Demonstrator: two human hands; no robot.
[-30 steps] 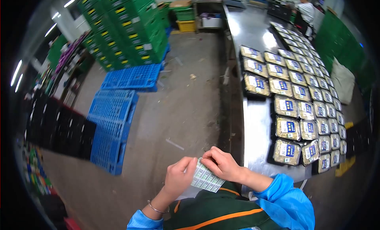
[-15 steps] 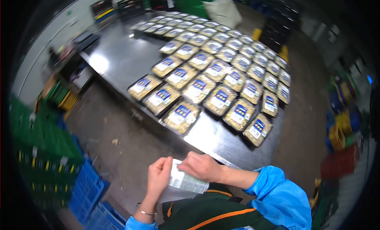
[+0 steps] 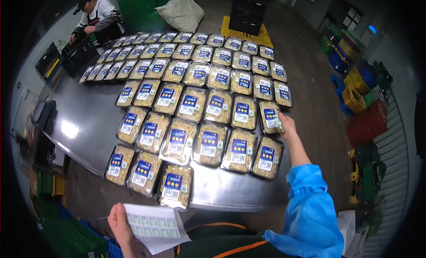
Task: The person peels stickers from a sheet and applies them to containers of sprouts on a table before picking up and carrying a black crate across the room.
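Observation:
In my left hand (image 3: 120, 224), at the lower left, is a white sheet of stickers (image 3: 153, 227), pinched at its left edge. Rows of small pale green labels cover it. My right hand (image 3: 287, 126) reaches to the right side of the table, fingers closed around a small pale green sticker (image 3: 279, 121) at the right edge of a packed food tray (image 3: 269, 111). That tray is black, film-covered, filled with something yellowish, and carries a blue and white label. Many similar trays (image 3: 209, 144) lie in rows around it, several with a small greenish sticker beside the main label.
The trays stand on a steel table (image 3: 75, 120). Beyond its far left corner a person (image 3: 100, 20) handles a black crate (image 3: 79, 54). A white sack (image 3: 181, 13) and stacked black crates (image 3: 248, 11) are behind. Coloured crates (image 3: 355, 87) line the right wall.
My right hand has left the sheet and stretched forward to a tray on the right. The sheet stays in my left hand, now lower left. The view has turned, bringing a person into sight.

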